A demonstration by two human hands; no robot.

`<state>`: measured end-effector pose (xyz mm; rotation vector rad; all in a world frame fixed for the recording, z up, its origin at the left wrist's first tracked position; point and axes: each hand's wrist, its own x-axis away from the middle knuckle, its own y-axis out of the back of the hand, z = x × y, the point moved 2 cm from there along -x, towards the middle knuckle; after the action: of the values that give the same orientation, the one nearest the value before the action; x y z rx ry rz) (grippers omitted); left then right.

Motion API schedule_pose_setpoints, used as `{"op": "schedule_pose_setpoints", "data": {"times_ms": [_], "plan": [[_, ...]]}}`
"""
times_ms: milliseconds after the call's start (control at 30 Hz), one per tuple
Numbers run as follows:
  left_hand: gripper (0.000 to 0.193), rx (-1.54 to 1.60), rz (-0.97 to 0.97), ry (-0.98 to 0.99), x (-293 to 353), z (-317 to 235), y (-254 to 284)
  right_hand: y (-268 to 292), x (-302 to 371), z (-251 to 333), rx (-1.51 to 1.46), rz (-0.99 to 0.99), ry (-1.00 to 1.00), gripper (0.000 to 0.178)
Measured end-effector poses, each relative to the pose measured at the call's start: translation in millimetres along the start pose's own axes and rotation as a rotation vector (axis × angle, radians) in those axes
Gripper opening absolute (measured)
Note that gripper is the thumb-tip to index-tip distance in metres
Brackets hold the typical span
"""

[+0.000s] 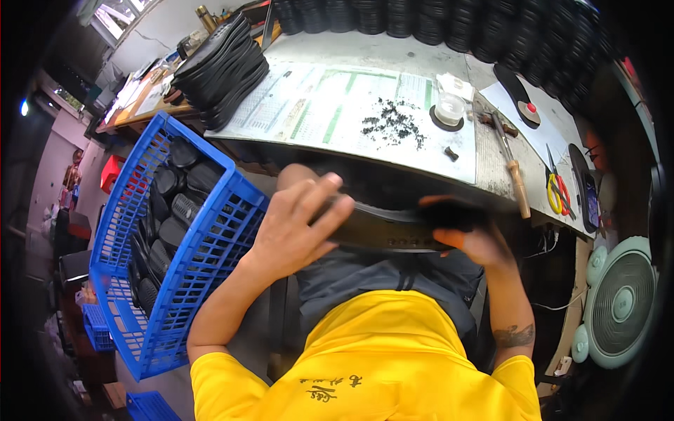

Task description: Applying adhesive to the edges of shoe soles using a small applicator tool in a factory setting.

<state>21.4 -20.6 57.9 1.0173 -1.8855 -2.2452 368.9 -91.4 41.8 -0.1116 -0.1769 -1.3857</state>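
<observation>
Blue crate [215, 199] near left hand [289, 226]; black scraps [394, 124], scissors [552, 184] on worktable [493, 170]

Dark lettering [323, 394] is running across the yellow shirt [393, 316], while the paper sheets [344, 98] on the table [295, 50] are showing printed rows and columns (too small to read).

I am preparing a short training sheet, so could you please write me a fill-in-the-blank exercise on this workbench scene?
1. The right hand grips the dark shoe sole near its ____ (left or right) end as pictured.
2. The plastic crate holding soles is ____ in colour.
3. The sole stack stands to the ____ of the scraps.
4. The person's shirt is ____.

Missing words: right; blue; left; yellow.
</observation>
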Motion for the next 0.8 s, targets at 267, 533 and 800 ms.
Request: {"op": "schedule_pose_setpoints", "data": {"times_ms": [267,533,800], "plan": [[0.087,1.817,-0.292,1.029,25,-2,-113,-26,14,-103,-0.403,-0.299,0.034,0.041],[0.091,2.12,-0.462,0.621,-29,-13,-107,-76,-6,-138,-1.07,0.304,-0.439,0.043],[0.085,2.26,-0.461,0.798,-15,-6,-120,-40,1,-67,0.424,-0.134,-0.071,0.049]]}}
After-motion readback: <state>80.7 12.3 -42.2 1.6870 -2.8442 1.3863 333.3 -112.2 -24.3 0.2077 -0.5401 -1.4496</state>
